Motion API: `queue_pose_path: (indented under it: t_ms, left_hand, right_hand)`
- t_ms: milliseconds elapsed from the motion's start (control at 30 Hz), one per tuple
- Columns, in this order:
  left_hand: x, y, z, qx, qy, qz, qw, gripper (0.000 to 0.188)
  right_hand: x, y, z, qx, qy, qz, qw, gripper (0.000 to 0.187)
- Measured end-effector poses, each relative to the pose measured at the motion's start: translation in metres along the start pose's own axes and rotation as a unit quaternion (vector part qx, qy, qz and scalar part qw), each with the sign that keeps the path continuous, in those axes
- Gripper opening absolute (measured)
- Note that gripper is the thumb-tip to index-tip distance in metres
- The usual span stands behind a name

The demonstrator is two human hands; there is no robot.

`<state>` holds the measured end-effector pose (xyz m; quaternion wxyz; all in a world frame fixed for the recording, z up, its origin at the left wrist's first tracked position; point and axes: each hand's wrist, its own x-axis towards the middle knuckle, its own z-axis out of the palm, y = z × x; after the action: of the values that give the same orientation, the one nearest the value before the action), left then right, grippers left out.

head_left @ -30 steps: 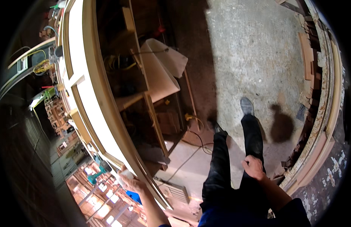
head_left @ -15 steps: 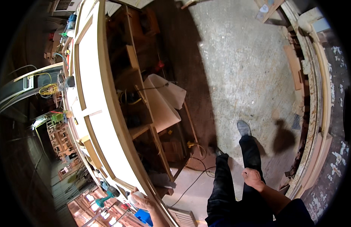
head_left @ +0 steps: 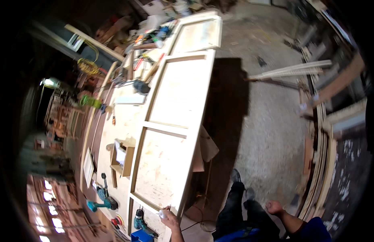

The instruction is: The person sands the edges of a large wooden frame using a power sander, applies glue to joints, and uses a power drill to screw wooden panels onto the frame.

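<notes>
**Small white piece in the left hand, long wooden frame underneath: keep that grip tidy**

So the left hand (head_left: 170,220) has its fingers wrapped round a small white piece (head_left: 162,214), over the near part of the wooden frame (head_left: 166,128). Can't tell if the hand is resting on the wood or just above it. My take: hold it lightly but securely, keep the wrist loose, and keep the knuckles off the teal drill (head_left: 138,221) just to the left. I'd also watch the blue box (head_left: 141,236) at the near end.

Right hand (head_left: 274,207) is well off to the right, by the leg. Fingers look curled in, but it's too blurry to say how tightly or whether they hold anything.

As for direction, the frame lies flat along the right side of the workbench (head_left: 121,117), long axis near to far, far end leaning right. The white piece is mostly covered, so I can't call its axis.
</notes>
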<state>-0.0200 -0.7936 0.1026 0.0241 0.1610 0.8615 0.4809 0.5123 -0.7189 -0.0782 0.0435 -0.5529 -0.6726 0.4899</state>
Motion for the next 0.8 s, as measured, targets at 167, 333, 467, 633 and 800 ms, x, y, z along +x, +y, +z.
queue_pose_path:
  t_ms: [167, 333, 467, 633, 800]
  left_hand:
    - [0.002, -0.001, -0.001, 0.007, -0.009, -0.051, 0.999, 0.029]
    - [0.024, 0.040, 0.035, -0.037, 0.039, -0.124, 0.991, 0.024]
    - [0.080, 0.101, 0.107, -0.016, 0.040, -0.088, 0.995, 0.022]
    - [0.170, 0.174, 0.202, -0.101, -0.012, -0.052, 0.993, 0.025]
    - [0.238, 0.203, 0.285, -0.084, -0.007, 0.026, 0.996, 0.028]
  right_hand:
    - [0.125, -0.087, -0.104, -0.113, -0.055, 0.054, 0.991, 0.035]
    - [0.265, -0.232, -0.172, -0.172, -0.057, -0.022, 0.983, 0.039]
    - [0.345, -0.374, -0.198, -0.153, -0.057, -0.130, 0.978, 0.039]
    - [0.415, -0.514, -0.207, -0.076, -0.105, -0.202, 0.971, 0.028]
    - [0.496, -0.581, -0.216, -0.110, -0.131, -0.344, 0.923, 0.023]
